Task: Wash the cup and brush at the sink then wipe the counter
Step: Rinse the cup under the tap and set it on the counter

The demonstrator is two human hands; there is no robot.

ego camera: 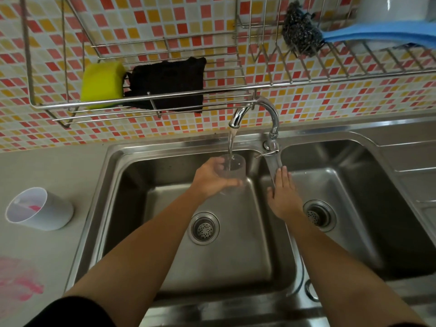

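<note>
My left hand (211, 178) grips a clear cup (234, 169) upright over the left basin (132, 185), directly under the tap (254, 114). Water runs from the spout into the cup. My right hand (283, 194) lies flat with fingers spread on the divider between the two basins, just below the tap lever (267, 154); it holds nothing. A white cup (40, 208) stands on the counter at the left with pink residue inside. A pink smear (18, 279) marks the counter at the lower left. No brush is clearly visible.
A wall rack above the sink holds a yellow sponge (102, 84) and a black cloth (167, 83). A second rack at the upper right carries a steel scourer (300, 31) and a blue cloth (382, 31). The right basin (354, 185) and drainboard (415, 175) lie to the right.
</note>
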